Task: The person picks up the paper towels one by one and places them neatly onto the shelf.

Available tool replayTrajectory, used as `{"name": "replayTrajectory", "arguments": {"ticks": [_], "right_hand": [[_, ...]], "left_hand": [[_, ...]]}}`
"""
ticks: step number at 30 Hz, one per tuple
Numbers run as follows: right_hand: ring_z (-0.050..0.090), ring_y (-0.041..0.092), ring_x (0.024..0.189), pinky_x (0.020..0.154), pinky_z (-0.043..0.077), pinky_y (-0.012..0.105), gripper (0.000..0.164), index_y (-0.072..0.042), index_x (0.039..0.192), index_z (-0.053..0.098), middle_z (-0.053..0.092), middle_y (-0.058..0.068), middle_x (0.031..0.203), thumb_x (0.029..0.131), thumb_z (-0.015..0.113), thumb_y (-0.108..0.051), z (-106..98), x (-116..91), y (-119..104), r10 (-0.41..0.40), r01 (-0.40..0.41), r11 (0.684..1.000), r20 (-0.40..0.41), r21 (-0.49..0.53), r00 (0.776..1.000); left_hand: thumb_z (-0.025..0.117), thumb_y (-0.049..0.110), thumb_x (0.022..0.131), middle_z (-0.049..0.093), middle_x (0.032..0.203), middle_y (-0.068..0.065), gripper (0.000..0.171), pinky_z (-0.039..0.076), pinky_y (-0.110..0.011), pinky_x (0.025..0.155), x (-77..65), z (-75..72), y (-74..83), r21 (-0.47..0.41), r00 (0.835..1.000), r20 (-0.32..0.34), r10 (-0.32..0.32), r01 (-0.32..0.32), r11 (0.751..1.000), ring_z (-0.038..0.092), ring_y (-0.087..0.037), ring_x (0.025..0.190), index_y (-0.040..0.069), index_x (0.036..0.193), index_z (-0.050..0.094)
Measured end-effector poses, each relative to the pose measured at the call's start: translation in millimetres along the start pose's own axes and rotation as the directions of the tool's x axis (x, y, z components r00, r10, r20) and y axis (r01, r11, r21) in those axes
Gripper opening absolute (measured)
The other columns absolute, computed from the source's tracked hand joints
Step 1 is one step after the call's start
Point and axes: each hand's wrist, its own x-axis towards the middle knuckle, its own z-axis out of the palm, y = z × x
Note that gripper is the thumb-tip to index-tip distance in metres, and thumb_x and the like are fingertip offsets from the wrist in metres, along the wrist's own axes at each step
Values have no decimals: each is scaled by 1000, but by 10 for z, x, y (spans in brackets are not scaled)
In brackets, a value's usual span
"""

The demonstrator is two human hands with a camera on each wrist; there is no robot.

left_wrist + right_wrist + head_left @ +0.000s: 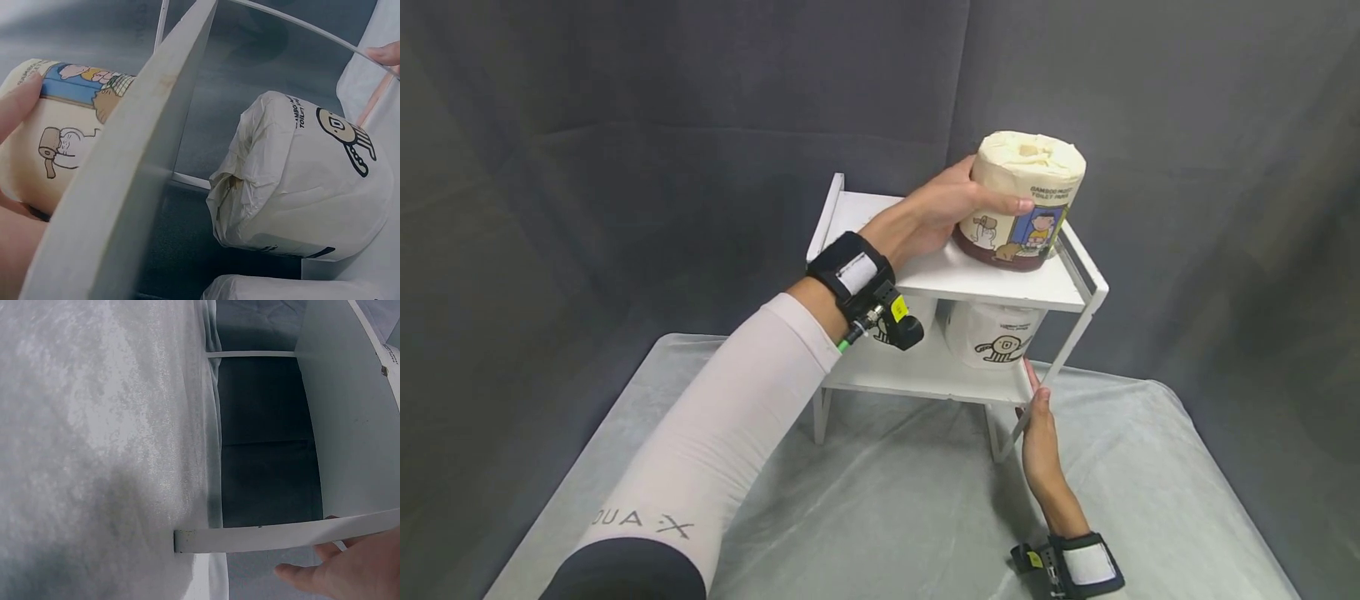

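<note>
My left hand [951,204] grips a cream-wrapped toilet paper roll [1018,237] with a cartoon print, thumb across its front. The roll sits upright, low over the right part of the top board of a white two-tier shelf rack [925,271]. In the left wrist view, the same toilet roll [69,119] shows behind the board's edge. My right hand [1041,437] holds the rack's right side frame beside the lower board, thumb at the front. In the right wrist view, the right hand's fingers [328,550] lie at the frame bar [269,537].
On the lower board stand two white-wrapped toilet rolls, one [996,333] at the right and one [921,312] partly hidden by the left wrist's camera. The rack stands on a table with a pale cloth [880,517]. Dark grey curtains [700,167] hang behind and at both sides.
</note>
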Motion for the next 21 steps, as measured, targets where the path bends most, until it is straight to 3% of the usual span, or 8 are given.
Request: {"name": "replayTrajectory", "arguments": {"ticks": [5, 21], "right_hand": [[5, 32, 163, 128, 4, 65, 72, -12, 170, 15, 11, 8, 178, 113, 8, -55, 4, -16, 17, 12, -12, 1000, -8, -16, 1000], [4, 35, 163, 127, 3, 67, 74, -7, 170, 13, 11, 11, 177, 113, 9, -55, 5, -8, 8, -8, 8, 1000, 15, 7, 1000]], "left_hand": [[85, 14, 90, 64, 137, 4, 72, 38, -32, 115, 5, -4, -11, 34, 999, -43, -26, 28, 999, 57, -13, 129, 22, 151, 48], [85, 15, 90, 62, 140, 3, 75, 36, -36, 119, 7, -34, -11, 38, 998, -50, -28, 30, 999, 56, -15, 132, 20, 153, 45]]}}
